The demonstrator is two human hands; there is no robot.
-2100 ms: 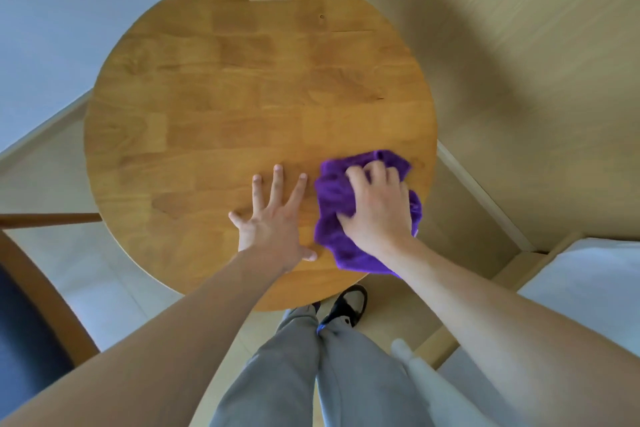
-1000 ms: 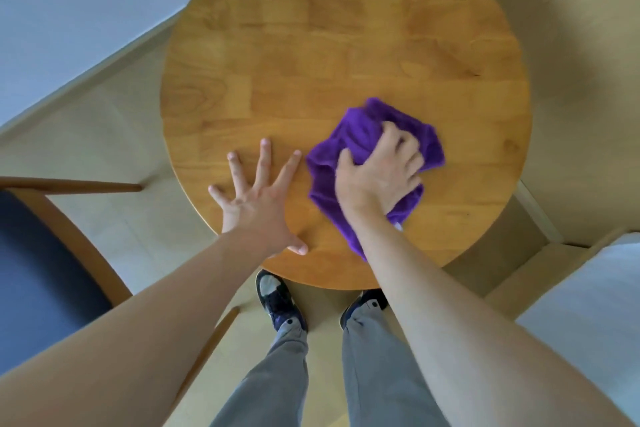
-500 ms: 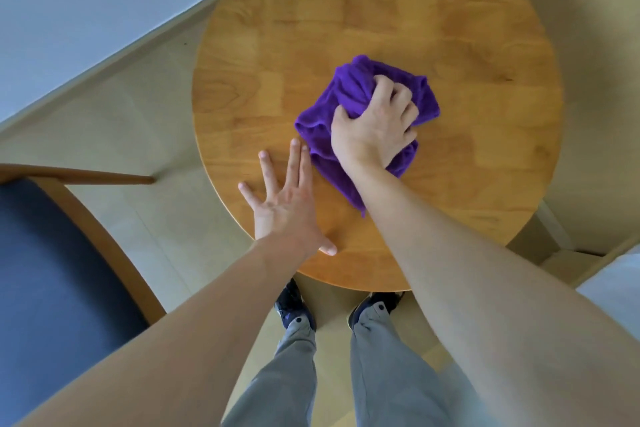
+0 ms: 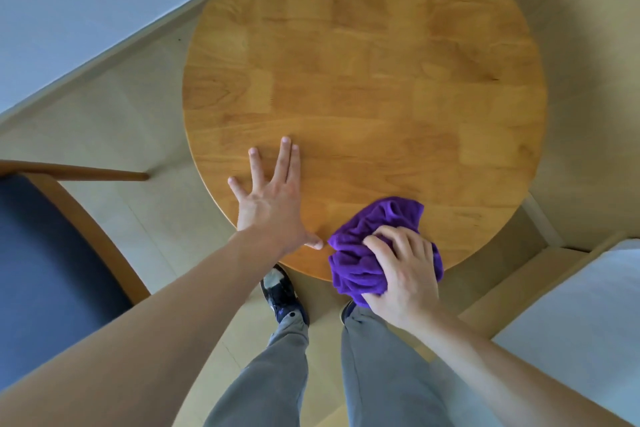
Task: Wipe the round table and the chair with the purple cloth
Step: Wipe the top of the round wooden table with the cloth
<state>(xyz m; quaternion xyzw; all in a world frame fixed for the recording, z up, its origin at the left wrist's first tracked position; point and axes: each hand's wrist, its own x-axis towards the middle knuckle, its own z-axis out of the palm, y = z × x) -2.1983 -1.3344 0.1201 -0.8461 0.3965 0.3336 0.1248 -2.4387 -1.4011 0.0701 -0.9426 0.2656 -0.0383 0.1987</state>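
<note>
Currently the right hand (image 4: 403,274) grips the bunched purple cloth (image 4: 360,253) at the near edge of the round bench (image 4: 363,80), part of the cloth overhanging the rim. The left hand (image 4: 273,204) lies flat with fingers spread, pressing on the wood just left of the cloth and bracing the top.

Procedure: keep the palm weight over the cloth, sweep in overlapping passes, and follow the rim so the edge is covered. The far half probably needs further passes.

The cloth is crumpled, with no clear heading; its longer extent runs roughly near-left to far-right. The chair (image 4: 45,253), at left, is not yet touched.
</note>
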